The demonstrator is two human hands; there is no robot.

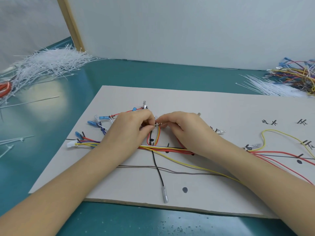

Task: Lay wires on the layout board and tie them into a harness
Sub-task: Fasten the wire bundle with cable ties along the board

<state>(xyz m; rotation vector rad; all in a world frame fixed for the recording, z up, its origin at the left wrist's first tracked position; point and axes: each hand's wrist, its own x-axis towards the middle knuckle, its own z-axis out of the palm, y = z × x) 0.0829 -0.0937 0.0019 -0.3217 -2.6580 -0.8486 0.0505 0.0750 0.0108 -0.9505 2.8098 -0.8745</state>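
Note:
A grey layout board [213,106] with black marks and short pegs lies on the teal table. Red, yellow, orange and white wires [163,148] run along its middle line, and a small bunch of them turns up toward my hands. My left hand [131,126] and my right hand [180,124] meet over that upright bunch [157,133], each pinching a small white cable tie [157,124] around it. Blue-sleeved terminals [104,118] fan out at the left. A black wire with a clear terminal [165,195] points toward me.
A big heap of white cable ties [46,65] lies at the back left, and a smaller bundle [269,87] beside a pile of coloured wires [296,74] at the back right. A white wall panel [187,28] stands behind the board. Loose grey and yellow wires cross the board's near half.

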